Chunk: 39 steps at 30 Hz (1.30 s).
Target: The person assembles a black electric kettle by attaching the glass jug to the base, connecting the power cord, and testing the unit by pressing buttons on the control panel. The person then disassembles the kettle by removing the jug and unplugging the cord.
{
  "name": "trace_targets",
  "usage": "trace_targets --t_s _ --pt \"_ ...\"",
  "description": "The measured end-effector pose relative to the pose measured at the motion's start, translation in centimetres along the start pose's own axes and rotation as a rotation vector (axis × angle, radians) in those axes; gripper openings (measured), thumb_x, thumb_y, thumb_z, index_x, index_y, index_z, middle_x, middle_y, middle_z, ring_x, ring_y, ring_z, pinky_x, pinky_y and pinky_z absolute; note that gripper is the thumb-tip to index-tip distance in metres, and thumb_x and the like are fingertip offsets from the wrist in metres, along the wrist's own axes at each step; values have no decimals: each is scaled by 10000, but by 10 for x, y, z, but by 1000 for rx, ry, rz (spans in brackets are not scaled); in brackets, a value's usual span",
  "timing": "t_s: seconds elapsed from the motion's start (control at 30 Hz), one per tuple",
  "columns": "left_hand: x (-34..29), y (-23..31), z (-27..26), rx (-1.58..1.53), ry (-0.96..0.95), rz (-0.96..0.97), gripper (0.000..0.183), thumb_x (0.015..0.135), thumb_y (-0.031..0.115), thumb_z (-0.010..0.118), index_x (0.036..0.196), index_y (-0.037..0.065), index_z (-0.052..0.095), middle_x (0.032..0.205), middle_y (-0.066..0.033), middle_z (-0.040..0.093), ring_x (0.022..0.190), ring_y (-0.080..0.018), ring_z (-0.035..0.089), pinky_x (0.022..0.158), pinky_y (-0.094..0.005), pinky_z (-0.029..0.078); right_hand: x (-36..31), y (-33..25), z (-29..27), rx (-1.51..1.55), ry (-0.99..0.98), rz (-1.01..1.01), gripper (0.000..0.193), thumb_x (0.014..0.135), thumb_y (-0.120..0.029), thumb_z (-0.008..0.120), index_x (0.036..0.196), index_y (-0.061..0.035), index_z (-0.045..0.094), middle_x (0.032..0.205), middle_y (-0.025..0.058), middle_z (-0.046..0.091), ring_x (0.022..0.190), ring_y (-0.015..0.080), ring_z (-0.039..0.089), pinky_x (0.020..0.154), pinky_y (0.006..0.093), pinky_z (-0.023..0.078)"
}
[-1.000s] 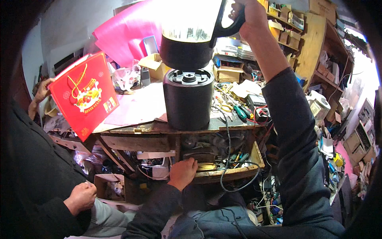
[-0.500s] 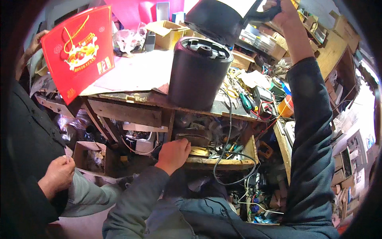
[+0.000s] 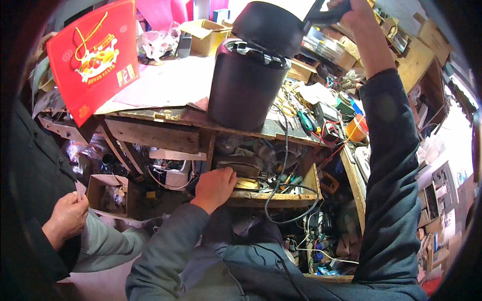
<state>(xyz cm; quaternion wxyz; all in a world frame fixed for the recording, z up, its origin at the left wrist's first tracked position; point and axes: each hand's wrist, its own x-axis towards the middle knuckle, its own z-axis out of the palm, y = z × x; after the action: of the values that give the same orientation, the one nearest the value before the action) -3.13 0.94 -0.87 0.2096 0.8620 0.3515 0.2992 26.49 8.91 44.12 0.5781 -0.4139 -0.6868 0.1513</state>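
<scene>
My right hand (image 3: 346, 11) grips the handle of a black round appliance top (image 3: 266, 27), at the upper edge of the view. This top sits tilted over the mouth of a black cylindrical appliance body (image 3: 246, 93) on the bench edge. Metal-looking fittings show in the gap at the body's left rim; whether the two parts are seated together I cannot tell. My left hand (image 3: 216, 189) hangs low beside the open drawer (image 3: 271, 199), its fingers curled in with nothing visible in them. A dark cord (image 3: 286, 150) drops in front of the drawer and loops there.
At left, another person's hand (image 3: 68, 214) pinches a small slip, near a red gift bag (image 3: 98, 62). Pliers, screwdrivers and a meter (image 3: 327, 116) crowd the bench's right side. Cardboard boxes (image 3: 206, 37) stand behind. An open carton (image 3: 108, 195) is on the floor.
The black top has come down onto the cylinder and now hides most of its mouth. My left hand has hardly moved. The whole view has shifted slightly.
</scene>
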Motion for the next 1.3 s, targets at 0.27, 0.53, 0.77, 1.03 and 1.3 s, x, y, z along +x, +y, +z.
trace_targets --t_s 0.27,0.53,0.77,1.03,1.3 --pt "8 8 6 9 -42 58 288 1017 307 593 886 56 645 889 -172 731 826 -418 700 724 -542 551 -5 -11 6 46 183 -70 155 1031 -111 566 910 -105 663 661 -57 487 542 93 481 473 278 370" --pt "8 4 9 -35 13 102 288 1004 297 625 848 55 648 827 -176 713 793 -425 691 697 -557 533 21 9 28 227 342 -248 130 1005 -114 607 883 -107 654 674 -42 503 554 101 484 482 296 371" --pt "5 5 9 -33 42 68 279 984 282 665 835 47 660 808 -196 705 777 -436 682 681 -547 518 1 -21 98 247 839 -180 117 933 -62 702 846 -100 634 681 -10 530 550 98 475 476 310 358" --pt "4 4 9 -34 52 81 277 986 276 660 836 43 657 795 -203 696 773 -441 677 674 -555 509 11 7 120 -84 680 -290 314 832 -143 824 1003 89 700 870 120 689 744 263 636 700 430 511" --pt "8 7 16 -57 85 119 278 982 271 676 822 48 633 766 -210 677 745 -451 665 644 -551 492 -31 -31 160 -242 698 -82 463 776 -258 848 938 142 681 863 238 706 845 344 690 774 464 515"
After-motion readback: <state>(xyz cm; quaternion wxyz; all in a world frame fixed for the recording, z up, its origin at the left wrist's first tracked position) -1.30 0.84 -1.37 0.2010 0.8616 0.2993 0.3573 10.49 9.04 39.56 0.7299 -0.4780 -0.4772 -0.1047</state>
